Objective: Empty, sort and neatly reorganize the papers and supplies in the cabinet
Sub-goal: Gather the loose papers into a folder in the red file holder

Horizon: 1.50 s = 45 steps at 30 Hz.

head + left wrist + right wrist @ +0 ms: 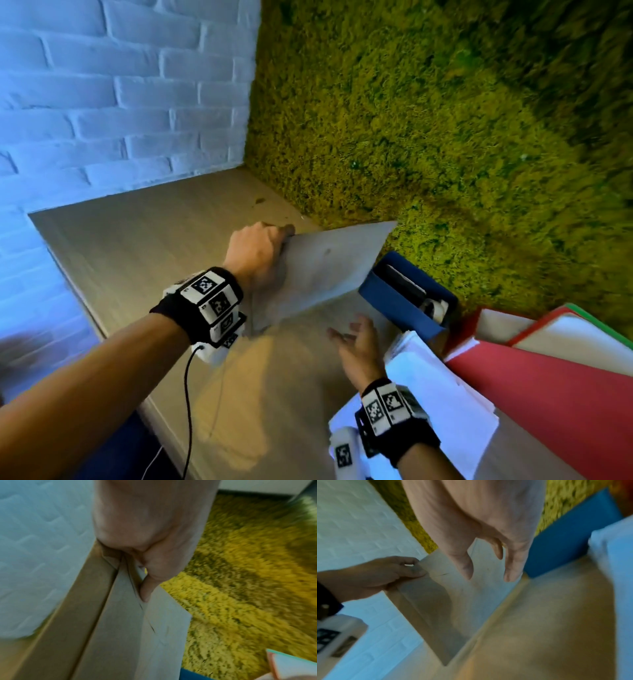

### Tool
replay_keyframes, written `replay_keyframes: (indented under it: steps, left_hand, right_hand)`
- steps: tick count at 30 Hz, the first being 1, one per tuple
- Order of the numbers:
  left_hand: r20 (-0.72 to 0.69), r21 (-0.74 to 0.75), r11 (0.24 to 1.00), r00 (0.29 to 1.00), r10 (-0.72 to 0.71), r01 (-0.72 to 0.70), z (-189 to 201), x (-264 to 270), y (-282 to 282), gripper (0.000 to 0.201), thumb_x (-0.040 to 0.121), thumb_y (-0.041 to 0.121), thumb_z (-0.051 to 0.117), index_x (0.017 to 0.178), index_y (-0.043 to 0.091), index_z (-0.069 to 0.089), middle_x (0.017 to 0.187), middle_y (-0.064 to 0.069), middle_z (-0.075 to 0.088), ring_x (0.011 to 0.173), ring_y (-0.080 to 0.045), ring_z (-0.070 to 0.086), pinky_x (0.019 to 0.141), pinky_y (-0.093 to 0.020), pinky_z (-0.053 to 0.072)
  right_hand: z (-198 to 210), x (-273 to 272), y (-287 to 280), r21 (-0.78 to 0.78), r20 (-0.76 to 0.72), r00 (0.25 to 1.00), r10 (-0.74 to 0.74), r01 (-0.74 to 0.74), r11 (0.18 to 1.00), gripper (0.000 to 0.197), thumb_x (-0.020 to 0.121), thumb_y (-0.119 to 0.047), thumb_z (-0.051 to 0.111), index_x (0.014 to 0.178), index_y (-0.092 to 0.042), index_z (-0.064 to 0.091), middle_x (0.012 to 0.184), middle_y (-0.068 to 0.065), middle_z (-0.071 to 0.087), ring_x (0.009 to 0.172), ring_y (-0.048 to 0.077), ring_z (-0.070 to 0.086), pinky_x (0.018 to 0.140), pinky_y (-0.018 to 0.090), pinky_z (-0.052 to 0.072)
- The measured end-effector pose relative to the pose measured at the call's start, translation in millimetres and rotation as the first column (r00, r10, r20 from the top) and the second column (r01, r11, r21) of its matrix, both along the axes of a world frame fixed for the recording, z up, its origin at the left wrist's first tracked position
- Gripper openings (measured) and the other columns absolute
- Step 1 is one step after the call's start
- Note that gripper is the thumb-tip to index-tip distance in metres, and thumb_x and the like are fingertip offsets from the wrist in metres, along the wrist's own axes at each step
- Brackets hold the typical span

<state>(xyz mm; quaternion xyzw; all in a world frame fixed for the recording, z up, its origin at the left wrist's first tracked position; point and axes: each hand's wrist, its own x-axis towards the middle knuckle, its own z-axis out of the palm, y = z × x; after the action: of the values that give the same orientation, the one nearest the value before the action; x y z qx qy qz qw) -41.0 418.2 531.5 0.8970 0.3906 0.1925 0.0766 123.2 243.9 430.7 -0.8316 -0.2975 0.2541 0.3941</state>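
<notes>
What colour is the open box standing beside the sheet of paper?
Blue. The box shows best in the head view, to the right of the paper.

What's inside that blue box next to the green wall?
The blue box holds a white tape roll and a dark flat item I cannot identify. Its walls hide anything lower down.

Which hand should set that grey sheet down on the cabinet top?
Left. The left hand already pinches the grey sheet over the cabinet top; the right hand is open and holds nothing.
</notes>
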Motion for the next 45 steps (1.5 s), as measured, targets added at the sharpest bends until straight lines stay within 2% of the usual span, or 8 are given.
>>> replay_keyframes:
  steps: [7,13,16,19,24,34,41,45]
  left_hand:
    - [-0.136,0.33,0.939,0.99,-0.047,0.091,80.1,41.3,-61.8,0.031,0.103,0.022,0.036,0.129,0.032,0.048,0.097,-0.005,0.068,0.088,-0.033,0.067,0.058,-0.036,0.034]
    - [0.031,0.351,0.925,0.985,-0.167,0.146,141.0,63.6,-117.9,0.02,0.093,0.019,0.049,0.107,0.03,0.058,0.087,-0.012,0.066,0.087,-0.04,0.065,0.06,-0.037,0.034]
    - [0.111,0.294,0.897,0.92,-0.375,0.33,144.7,93.0,-134.3,0.01,0.09,0.03,0.056,0.1,0.031,0.059,0.09,-0.004,0.07,0.089,-0.037,0.065,0.064,-0.039,0.043]
    - [0.19,0.042,0.817,0.798,-0.572,0.576,131.3,126.5,-153.6,0.012,0.09,0.038,0.061,0.093,0.027,0.065,0.093,0.004,0.072,0.091,-0.022,0.067,0.079,-0.041,0.047]
    - [0.2,-0.133,0.66,0.672,-0.713,0.739,94.0,182.9,-213.4,0.011,0.09,0.036,0.063,0.09,0.026,0.067,0.088,0.009,0.07,0.087,-0.011,0.064,0.071,-0.031,0.045]
    - [0.18,0.025,0.641,0.627,-0.758,0.767,39.7,278.3,-340.5,0.02,0.09,0.038,0.063,0.109,0.036,0.068,0.108,0.007,0.073,0.105,-0.018,0.063,0.085,-0.036,0.051]
    - [0.303,-0.143,0.693,0.697,-0.65,0.707,-28.7,309.7,-378.8,0.027,0.075,0.054,0.066,0.099,0.041,0.062,0.097,0.013,0.071,0.096,-0.018,0.064,0.084,-0.041,0.051]
    - [0.586,-0.332,0.696,0.717,-0.377,0.637,-43.4,315.1,-370.5,0.075,0.058,0.02,0.093,0.12,0.02,0.05,0.124,-0.006,0.053,0.113,-0.02,0.052,0.095,-0.035,0.045]
  right_hand:
    - [58.3,92.5,-80.0,0.267,0.231,0.95,-0.209,0.145,0.953,0.099,0.06,-0.044,0.085,0.139,-0.009,0.037,0.131,0.01,0.049,0.111,0.02,0.057,0.095,0.031,0.05]
    - [86.7,133.6,-138.8,0.389,0.141,0.963,-0.229,0.159,0.907,0.121,0.05,-0.059,0.085,0.147,-0.017,0.025,0.146,0.0,0.039,0.13,0.016,0.045,0.108,0.039,0.04]
    - [99.3,156.6,-175.8,0.478,0.059,0.96,-0.275,0.215,0.852,0.092,0.048,-0.043,0.093,0.125,-0.02,0.047,0.125,0.003,0.061,0.112,0.013,0.061,0.101,0.041,0.048]
    - [108.3,177.4,-231.4,0.454,0.054,0.942,-0.332,0.273,0.848,0.065,0.06,-0.02,0.091,0.114,-0.019,0.056,0.109,0.003,0.071,0.098,0.009,0.068,0.093,0.036,0.054]
    - [102.7,190.9,-340.9,0.355,0.132,0.884,-0.449,0.381,0.854,0.06,0.068,-0.015,0.085,0.119,-0.009,0.054,0.109,0.002,0.067,0.1,0.016,0.063,0.09,0.036,0.05]
    - [62.9,191.7,-469.9,0.332,0.208,0.581,-0.787,0.715,0.616,0.055,0.078,-0.018,0.077,0.125,-0.006,0.051,0.11,0.019,0.066,0.104,0.033,0.062,0.089,0.044,0.05]
    - [40.3,185.4,-502.3,0.107,0.115,0.596,-0.795,0.788,0.606,0.067,0.088,-0.013,0.064,0.141,0.004,0.027,0.131,0.025,0.051,0.119,0.038,0.051,0.098,0.042,0.043]
    - [48.1,184.7,-508.8,0.102,0.228,0.647,-0.728,0.728,0.678,0.053,0.086,-0.004,0.061,0.131,0.006,0.033,0.122,0.027,0.057,0.113,0.039,0.055,0.09,0.04,0.044]
